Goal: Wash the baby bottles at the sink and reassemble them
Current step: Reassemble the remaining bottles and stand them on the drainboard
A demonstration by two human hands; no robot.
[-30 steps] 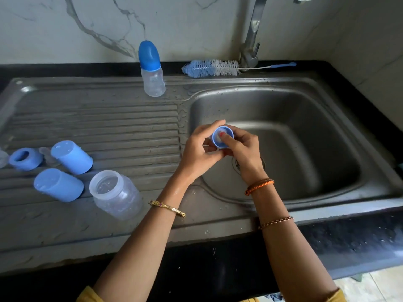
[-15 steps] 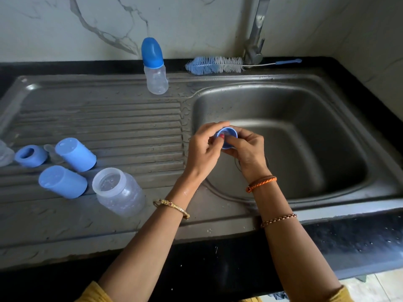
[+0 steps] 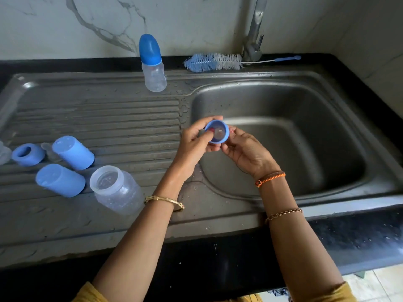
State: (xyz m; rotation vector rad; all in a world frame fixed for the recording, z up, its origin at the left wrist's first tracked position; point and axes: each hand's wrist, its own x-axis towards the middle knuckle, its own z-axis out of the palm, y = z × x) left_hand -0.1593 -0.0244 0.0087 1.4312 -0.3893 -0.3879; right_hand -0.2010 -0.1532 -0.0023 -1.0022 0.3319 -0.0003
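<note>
both my hands on the blue collar ring (image 3: pixel 217 131) over the basin's left edge: left hand (image 3: pixel 196 144) pinches its rim, thumb inside on the clear nipple, right hand (image 3: pixel 246 152) cups the far side. open bottle body (image 3: pixel 117 189) lies down-left on the drainboard (image 3: pixel 109 118), mouth toward me, left hand nearer.

Dim, soft daylight, wide-angle edge distortion

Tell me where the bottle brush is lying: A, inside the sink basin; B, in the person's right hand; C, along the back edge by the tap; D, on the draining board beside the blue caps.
C: the bottle brush lies on the back ledge, at the base of the tap.
</note>
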